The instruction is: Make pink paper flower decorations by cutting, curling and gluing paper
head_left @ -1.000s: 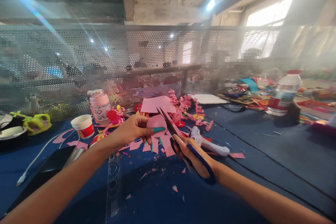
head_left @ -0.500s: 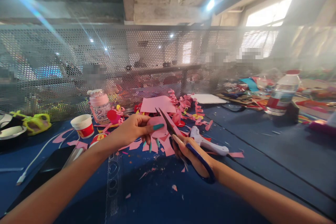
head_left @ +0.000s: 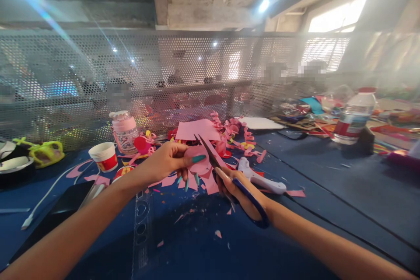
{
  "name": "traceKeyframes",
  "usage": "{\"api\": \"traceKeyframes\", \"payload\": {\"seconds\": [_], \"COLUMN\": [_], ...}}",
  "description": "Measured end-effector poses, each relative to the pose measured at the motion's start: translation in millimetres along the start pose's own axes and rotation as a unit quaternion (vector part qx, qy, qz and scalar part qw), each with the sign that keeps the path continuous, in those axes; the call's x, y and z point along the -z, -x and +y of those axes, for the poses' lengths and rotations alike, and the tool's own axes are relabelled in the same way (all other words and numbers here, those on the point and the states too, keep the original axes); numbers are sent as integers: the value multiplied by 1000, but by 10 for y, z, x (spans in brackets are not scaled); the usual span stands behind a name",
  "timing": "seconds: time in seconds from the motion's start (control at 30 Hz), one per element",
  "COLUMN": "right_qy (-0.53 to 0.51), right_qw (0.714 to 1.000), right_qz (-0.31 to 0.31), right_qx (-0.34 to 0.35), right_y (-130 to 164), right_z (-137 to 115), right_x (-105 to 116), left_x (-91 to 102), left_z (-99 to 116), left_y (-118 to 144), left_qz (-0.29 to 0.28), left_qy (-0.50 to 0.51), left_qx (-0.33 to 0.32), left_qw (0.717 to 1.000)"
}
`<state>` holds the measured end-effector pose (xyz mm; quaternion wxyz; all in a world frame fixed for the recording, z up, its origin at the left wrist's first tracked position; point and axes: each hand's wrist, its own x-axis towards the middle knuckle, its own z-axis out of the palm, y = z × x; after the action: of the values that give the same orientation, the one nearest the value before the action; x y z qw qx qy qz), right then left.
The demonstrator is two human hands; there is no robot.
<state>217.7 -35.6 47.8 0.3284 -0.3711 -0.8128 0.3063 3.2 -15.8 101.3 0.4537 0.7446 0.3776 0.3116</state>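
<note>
Between thumb and fingers, my left hand (head_left: 173,162) pinches a rounded piece of pink paper (head_left: 197,165) above the table. My right hand (head_left: 238,188) grips a pair of scissors (head_left: 211,151) with dark blue handles, its blades pointing up and away from me, slightly parted. The blades lie along the right edge of the pink paper; whether they touch it I cannot tell. Pink paper scraps (head_left: 208,183) lie beneath both hands. Farther back is a larger pink sheet (head_left: 197,130). A white glue gun (head_left: 260,177) rests just beyond my right hand.
A paper cup (head_left: 104,157) and a pink-lidded bottle (head_left: 124,133) stand at the left, near a black phone-like slab (head_left: 62,205). Curled pink strips (head_left: 234,129) lie behind the hands. A water bottle (head_left: 354,116) stands right; a perforated screen (head_left: 193,65) borders the back.
Hands, paper and scissors keep nearly the same position. The fingertips of my left hand beneath the paper have shifted slightly.
</note>
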Motion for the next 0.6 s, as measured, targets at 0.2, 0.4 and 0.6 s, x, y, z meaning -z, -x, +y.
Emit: {"api": "traceKeyframes", "payload": {"seconds": [0.2, 0.4, 0.6], "right_qy": [1, 21, 37], "right_qw": [1000, 1000, 999], "right_qz": [18, 20, 27], "right_qx": [-2, 3, 28], "right_y": [6, 4, -1], "right_z": [0, -20, 56], "right_x": [-9, 1, -4], "left_x": [3, -6, -9], "left_z": [-7, -9, -14], "left_y": [0, -2, 4], "left_qz": [4, -2, -1], "left_qy": [-12, -4, 1], "left_qx": [-5, -8, -8], "left_qw": [1000, 1000, 1000]}}
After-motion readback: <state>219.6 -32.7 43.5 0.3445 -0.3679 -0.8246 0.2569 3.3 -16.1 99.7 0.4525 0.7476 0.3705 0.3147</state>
